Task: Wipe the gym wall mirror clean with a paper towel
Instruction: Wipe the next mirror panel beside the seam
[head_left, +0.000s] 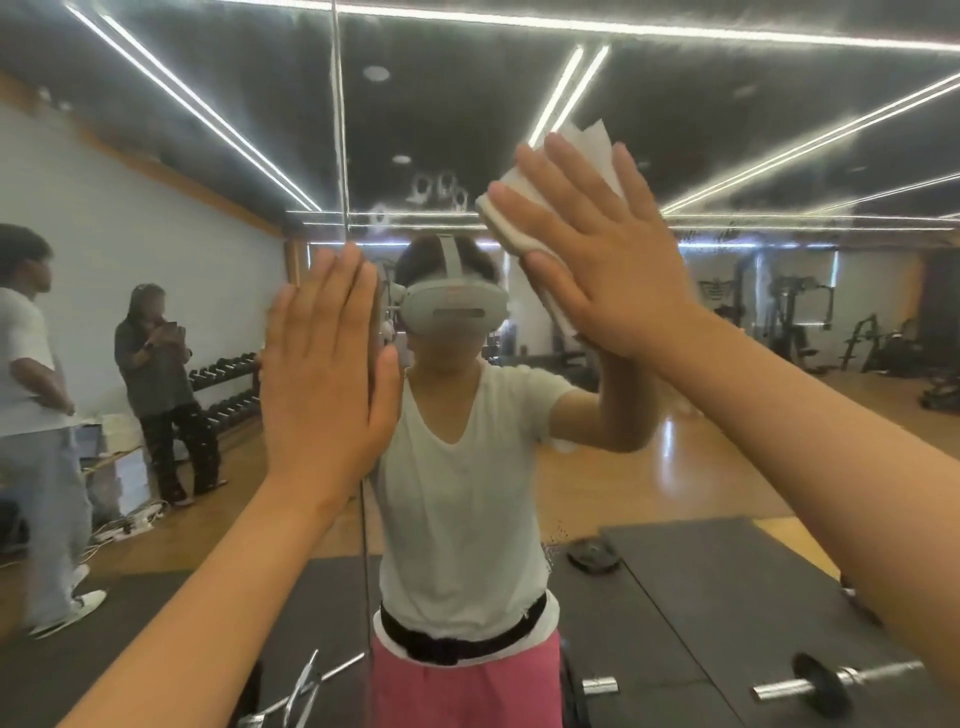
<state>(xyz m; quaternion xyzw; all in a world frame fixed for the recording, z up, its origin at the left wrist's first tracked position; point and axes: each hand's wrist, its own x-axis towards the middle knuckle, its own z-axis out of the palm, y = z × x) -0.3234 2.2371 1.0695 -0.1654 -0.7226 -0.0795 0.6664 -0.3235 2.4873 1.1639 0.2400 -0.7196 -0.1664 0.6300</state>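
White paper towel (589, 148). In reflection: white T-shirt (457, 493), pink shorts (467, 686), black waistband (457, 631), pale grey headset (454, 309). Dark grey floor mats (727, 597); glossy amber wooden floor (701, 452). Black ceiling (467, 104) striped with white light strips (566, 88). Dumbbell (823, 686): chrome bar, black plate.

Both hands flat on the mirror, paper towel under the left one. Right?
Not quite. The paper towel is under the right hand, not the left. The left hand lies bare on the glass. Both hands are flat on the mirror, as the head view shows.
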